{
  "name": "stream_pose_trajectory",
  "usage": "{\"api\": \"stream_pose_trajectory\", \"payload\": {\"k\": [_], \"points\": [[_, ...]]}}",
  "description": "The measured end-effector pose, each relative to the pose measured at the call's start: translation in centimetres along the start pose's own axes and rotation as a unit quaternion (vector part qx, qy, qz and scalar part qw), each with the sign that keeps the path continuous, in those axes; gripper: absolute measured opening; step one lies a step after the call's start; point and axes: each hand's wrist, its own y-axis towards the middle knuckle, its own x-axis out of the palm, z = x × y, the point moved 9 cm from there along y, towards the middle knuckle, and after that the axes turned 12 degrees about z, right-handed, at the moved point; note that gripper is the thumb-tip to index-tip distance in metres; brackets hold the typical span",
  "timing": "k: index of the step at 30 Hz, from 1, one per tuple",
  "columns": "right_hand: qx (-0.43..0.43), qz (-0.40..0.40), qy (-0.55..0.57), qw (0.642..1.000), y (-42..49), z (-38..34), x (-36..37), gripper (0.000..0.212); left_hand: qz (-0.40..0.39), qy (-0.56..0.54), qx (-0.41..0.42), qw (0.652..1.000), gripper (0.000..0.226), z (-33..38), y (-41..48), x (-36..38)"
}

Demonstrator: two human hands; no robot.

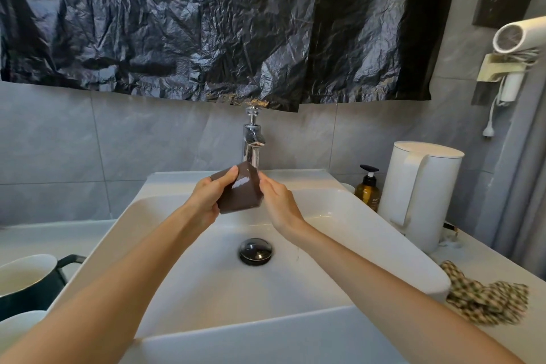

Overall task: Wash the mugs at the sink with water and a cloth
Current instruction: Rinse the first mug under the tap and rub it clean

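A mug [240,190] sits between the left hand [210,197] and right hand [278,203] over the sink [369,233], the tap [253,136] just behind them, a cloth [484,295] and kettle [419,195] to their right, another mug [26,284] far left.

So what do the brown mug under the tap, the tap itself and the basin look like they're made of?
Brown mug: probably glazed ceramic; its smooth side shows a bright glossy highlight. Tap: polished, chrome-like metal; it mirrors its surroundings. Basin: likely glazed white ceramic, uniform and smooth with a soft sheen, though a composite can't be ruled out from looks alone.
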Motion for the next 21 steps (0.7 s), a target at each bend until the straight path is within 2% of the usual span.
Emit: {"api": "stream_pose_trajectory", "payload": {"k": [4,9,12,14,18,21], "points": [[0.014,0.002,0.044,0.999,0.5,-0.1,-0.1,0.043,-0.034,-0.019,0.01,0.999,0.02,0.6,-0.1,0.5],[0.044,-0.012,0.006,0.999,0.7,1.3,0.8,0.038,-0.02,0.011,0.024,0.999,0.012,0.6,0.1,0.2],[0.068,0.002,0.097,0.993,1.0,1.3,0.3,0.028,-0.004,0.02,0.036,0.999,0.013,0.8,0.6,-0.5],[0.099,-0.003,0.132,0.986,1.1,1.5,0.4,0.026,-0.02,0.024,0.039,0.999,0.019,0.9,0.5,-0.2],[0.128,0.018,0.079,0.988,1.3,3.0,0.3,0.04,-0.05,0.089,0.061,0.993,0.029,0.5,0.3,0.5],[0.168,0.032,0.077,0.982,0.9,2.7,-1.7,0.038,-0.054,0.114,0.089,0.988,0.032,1.3,0.4,0.1]]}}
